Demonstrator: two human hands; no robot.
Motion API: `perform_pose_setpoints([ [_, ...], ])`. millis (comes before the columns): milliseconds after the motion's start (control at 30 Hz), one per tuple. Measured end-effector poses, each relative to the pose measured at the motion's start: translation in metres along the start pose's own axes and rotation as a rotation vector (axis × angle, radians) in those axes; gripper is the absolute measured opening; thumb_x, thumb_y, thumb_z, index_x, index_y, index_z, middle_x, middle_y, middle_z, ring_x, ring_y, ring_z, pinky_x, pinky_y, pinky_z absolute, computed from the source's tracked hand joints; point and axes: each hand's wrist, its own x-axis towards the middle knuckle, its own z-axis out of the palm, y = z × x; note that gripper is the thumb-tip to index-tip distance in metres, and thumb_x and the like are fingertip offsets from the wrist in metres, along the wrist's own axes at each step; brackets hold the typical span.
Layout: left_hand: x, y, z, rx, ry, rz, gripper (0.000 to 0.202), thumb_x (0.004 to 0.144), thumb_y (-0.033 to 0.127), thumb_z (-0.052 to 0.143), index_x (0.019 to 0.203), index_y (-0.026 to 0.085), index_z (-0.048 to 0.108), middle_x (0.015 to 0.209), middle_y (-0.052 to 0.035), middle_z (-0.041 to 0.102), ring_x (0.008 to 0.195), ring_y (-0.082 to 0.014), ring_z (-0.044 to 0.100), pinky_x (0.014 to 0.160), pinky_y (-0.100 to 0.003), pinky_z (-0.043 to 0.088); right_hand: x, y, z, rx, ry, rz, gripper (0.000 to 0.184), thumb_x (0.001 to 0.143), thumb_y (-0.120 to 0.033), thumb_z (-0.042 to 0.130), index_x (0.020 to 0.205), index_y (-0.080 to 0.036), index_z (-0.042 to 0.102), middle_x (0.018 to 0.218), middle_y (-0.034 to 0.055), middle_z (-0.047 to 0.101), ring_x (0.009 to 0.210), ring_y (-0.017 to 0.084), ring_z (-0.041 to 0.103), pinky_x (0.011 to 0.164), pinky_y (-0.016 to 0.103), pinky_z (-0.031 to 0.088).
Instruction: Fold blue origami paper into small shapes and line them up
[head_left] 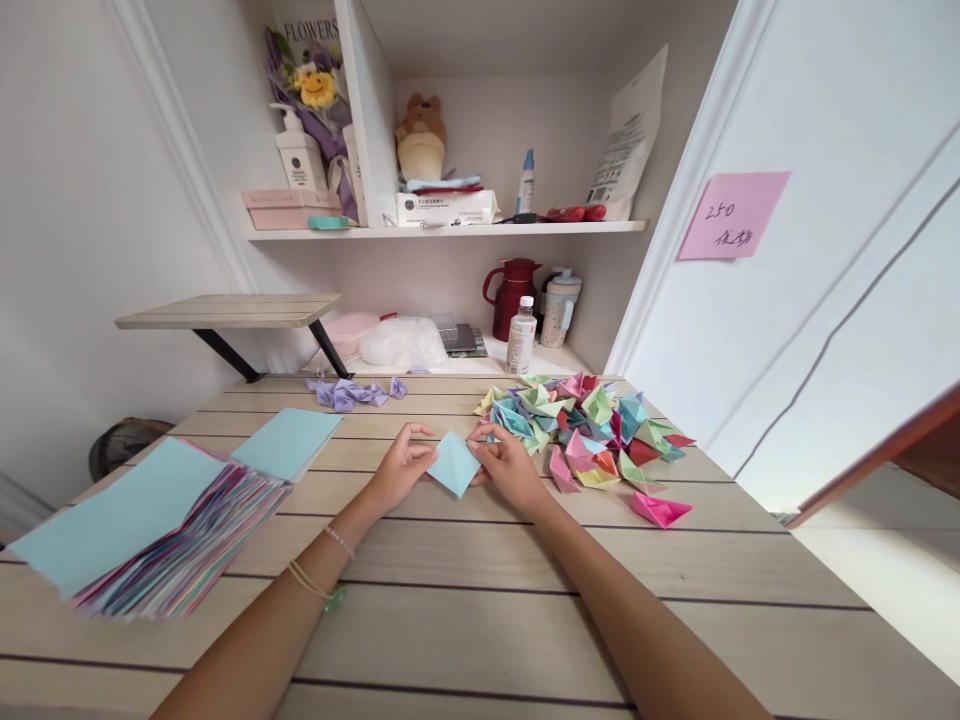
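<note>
A folded light-blue paper [454, 466], diamond-shaped with a crease down its middle, is held just over the table between my two hands. My left hand [405, 466] pinches its left corner. On the opposite corner, the thumb and fingers of my right hand [507, 466] are closed. To the right of my right hand lies a heap of folded paper boats [581, 415] in many colours. One bright pink boat [661, 510] sits apart at the heap's near side.
At left are a thick stack of coloured paper [135, 520] and a smaller blue stack [289, 442]. Purple folded papers [352, 394] lie near the back edge, by a small raised shelf [229, 311]. Behind the table stand a bottle [520, 340] and a red jug [514, 300].
</note>
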Motion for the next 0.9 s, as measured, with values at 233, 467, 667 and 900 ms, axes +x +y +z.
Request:
perform_pose_setpoints([
  [233,-0.003,0.006,-0.004,-0.127,-0.033,-0.076,0.031,0.065,0.026,0.067,0.092,0.011,0.064,0.085,-0.0083,0.064,0.072,-0.0154,0.059,0.068,-0.029,0.047,-0.002,-0.002,-0.005,-0.099,-0.253,-0.017,0.037,0.062,-0.037,0.069,0.093,-0.019,0.063,0.071,0.0007,0.060,0.061,0.012,0.055,0.059,0.025,0.046],
  [467,-0.004,0.005,-0.005,-0.074,-0.138,-0.066,0.047,0.055,0.017,0.075,0.100,0.011,0.061,0.091,-0.0086,0.066,0.079,-0.0160,0.060,0.075,-0.028,0.045,-0.001,0.002,-0.010,-0.133,-0.232,-0.016,0.044,0.061,-0.037,0.070,0.100,-0.017,0.063,0.080,0.0034,0.065,0.067,0.014,0.057,0.065,0.028,0.046],
  [667,-0.001,0.003,-0.009,-0.019,-0.123,-0.011,0.036,0.060,0.026,0.072,0.092,0.011,0.065,0.090,-0.0092,0.067,0.084,-0.0182,0.060,0.079,-0.029,0.043,0.001,0.001,-0.010,-0.159,-0.194,-0.064,0.034,0.062,-0.040,0.068,0.090,-0.019,0.068,0.080,0.0032,0.066,0.069,0.016,0.057,0.066,0.027,0.044],
  [900,0.002,-0.006,-0.008,0.114,0.030,0.028,0.028,0.066,0.039,0.064,0.070,0.012,0.068,0.068,-0.0042,0.068,0.064,-0.0155,0.060,0.063,-0.026,0.048,0.004,0.006,-0.005,-0.262,-0.037,-0.159,0.028,0.071,-0.043,0.058,0.065,-0.016,0.065,0.059,-0.0006,0.059,0.057,0.013,0.050,0.055,0.023,0.039],
])
